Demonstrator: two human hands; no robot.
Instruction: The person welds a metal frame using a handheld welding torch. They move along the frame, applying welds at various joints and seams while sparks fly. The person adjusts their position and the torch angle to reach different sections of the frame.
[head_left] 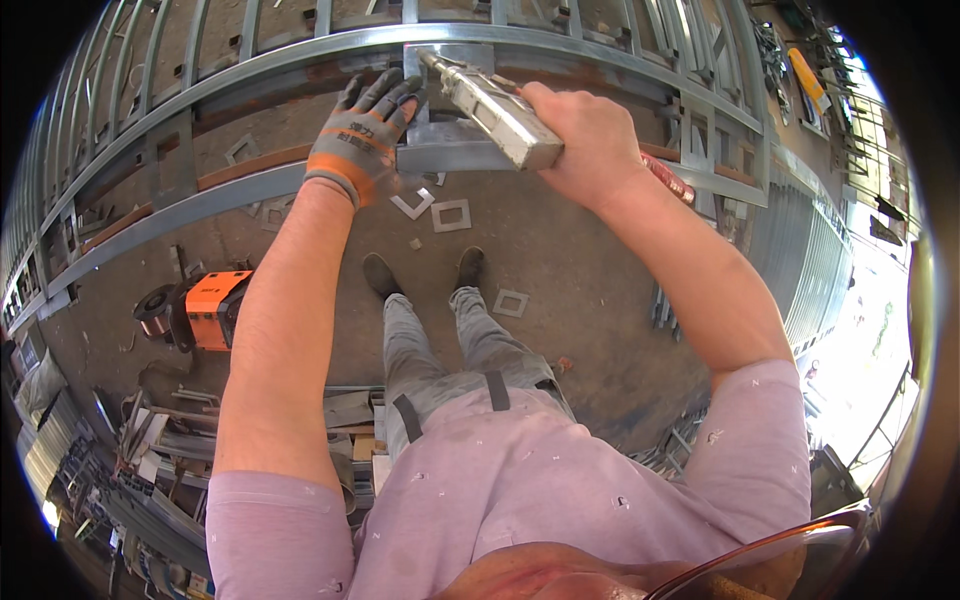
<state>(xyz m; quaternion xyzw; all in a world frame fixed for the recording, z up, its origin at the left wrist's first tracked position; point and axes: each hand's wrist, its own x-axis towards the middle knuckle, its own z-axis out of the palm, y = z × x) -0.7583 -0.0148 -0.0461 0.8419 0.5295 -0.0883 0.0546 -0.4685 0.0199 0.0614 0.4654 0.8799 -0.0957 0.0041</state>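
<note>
A silver, boxy handheld welding gun is in my bare right hand, its fingers wrapped round the handle, which they mostly hide. Its narrow nozzle points up and left, close to a flat metal plate on the metal frame. My left hand wears a grey and orange glove. The fingers stretch forward over the frame just left of the plate, holding nothing that I can see. A red sleeved section of hose or handle shows below my right wrist.
An orange machine with a wire spool stands on the floor at left. Square metal cut-outs lie near my feet. Metal stock is piled behind me at lower left. Upright metal bars stand at right.
</note>
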